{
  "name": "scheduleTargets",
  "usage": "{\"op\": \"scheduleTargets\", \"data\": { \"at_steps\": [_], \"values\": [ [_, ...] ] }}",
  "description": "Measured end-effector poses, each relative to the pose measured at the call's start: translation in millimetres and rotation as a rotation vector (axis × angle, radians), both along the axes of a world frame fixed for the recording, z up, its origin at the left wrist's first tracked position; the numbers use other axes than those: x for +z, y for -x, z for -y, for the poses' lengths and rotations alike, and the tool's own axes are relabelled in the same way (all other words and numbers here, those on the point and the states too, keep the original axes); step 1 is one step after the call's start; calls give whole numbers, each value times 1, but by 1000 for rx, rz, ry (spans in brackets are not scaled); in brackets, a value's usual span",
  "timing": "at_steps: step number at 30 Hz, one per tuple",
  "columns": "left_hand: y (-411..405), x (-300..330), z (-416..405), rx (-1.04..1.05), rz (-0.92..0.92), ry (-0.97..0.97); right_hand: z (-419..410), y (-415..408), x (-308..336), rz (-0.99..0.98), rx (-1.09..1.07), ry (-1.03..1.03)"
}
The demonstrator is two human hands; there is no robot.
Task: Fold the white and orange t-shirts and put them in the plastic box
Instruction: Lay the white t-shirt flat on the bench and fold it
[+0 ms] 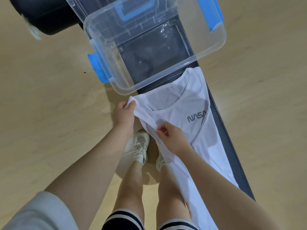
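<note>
with the left hand [124, 112] pinching the white t-shirt [191, 130] at its ten o'clock corner and the right hand [169, 135] pinching the same edge toward six o'clock, carry that edge evenly toward three o'clock, keeping it taut.

Dark narrow bench [217, 112] bearing clear plastic box [191, 62], white t-shirt [191, 130].

Tan wood floor [49, 97], dark bench [221, 117]

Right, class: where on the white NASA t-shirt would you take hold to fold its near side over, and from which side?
Grip the white t-shirt along its overhanging near edge, coming from the person's side. That edge hangs free off the dark surface, and the left hand already pinches its shoulder corner while the right hand pinches further down.
</note>
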State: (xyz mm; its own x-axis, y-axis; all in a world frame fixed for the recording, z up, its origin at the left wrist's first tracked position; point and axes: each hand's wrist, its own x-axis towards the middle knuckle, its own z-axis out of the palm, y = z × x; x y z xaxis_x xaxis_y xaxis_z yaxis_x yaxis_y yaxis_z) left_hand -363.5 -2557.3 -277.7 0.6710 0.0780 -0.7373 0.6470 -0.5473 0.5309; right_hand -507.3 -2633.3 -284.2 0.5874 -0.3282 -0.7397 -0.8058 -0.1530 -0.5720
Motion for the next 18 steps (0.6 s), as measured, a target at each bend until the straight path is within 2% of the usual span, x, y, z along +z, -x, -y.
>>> {"op": "scheduleTargets", "data": {
  "at_steps": [3,7,9,11,13,15,18],
  "values": [
    [-8,-11,-17,-116,17,-41,-14,-4,-3,96,148,89],
    [-16,-16,-25,-227,103,-156,-34,-6,-13,129,359,425],
    [-16,-9,-19,-91,31,-74,-44,-9,-15,139,356,543],
    [-13,7,-8,184,-206,99,-53,-16,-15,119,308,585],
    [-8,20,5,351,-398,270,-57,-24,-10,92,234,594],
    [-3,26,15,414,-443,380,-52,-33,-3,68,86,590],
    [2,21,28,478,-408,432,-25,-37,-2,-96,-135,338]
  ]
}}
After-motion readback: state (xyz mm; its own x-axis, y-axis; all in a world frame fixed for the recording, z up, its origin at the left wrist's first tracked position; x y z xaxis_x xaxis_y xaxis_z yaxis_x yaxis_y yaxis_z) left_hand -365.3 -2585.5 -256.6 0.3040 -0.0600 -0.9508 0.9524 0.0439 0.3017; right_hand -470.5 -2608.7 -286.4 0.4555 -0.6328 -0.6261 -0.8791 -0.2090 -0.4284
